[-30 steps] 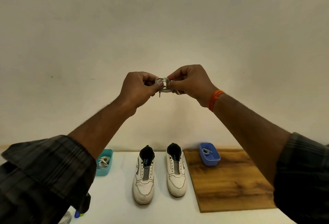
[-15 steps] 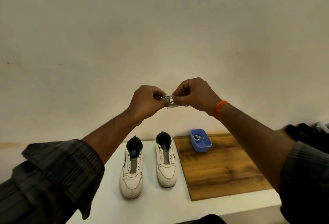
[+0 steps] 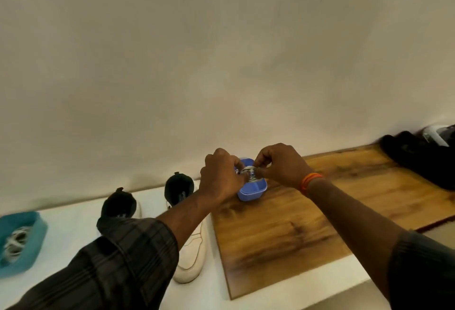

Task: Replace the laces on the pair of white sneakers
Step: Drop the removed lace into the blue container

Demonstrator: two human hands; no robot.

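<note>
My left hand [image 3: 221,179] and my right hand [image 3: 283,167] together pinch a small coiled lace bundle [image 3: 249,173] between their fingertips, right over the blue tray [image 3: 251,190] at the back left corner of the wooden board [image 3: 307,223]. Two white sneakers without laces stand side by side on the white table. My left forearm covers most of the left sneaker [image 3: 120,207] and part of the right sneaker [image 3: 192,248].
A teal tray [image 3: 24,238] holding coiled laces sits at the far left of the white table [image 3: 73,231]. A black cloth or bag [image 3: 418,159] lies at the back right on the board. The wall rises directly behind.
Both hands have come down with the lace bundle from in front of the wall to just above the blue tray. The view has swung down and right.
</note>
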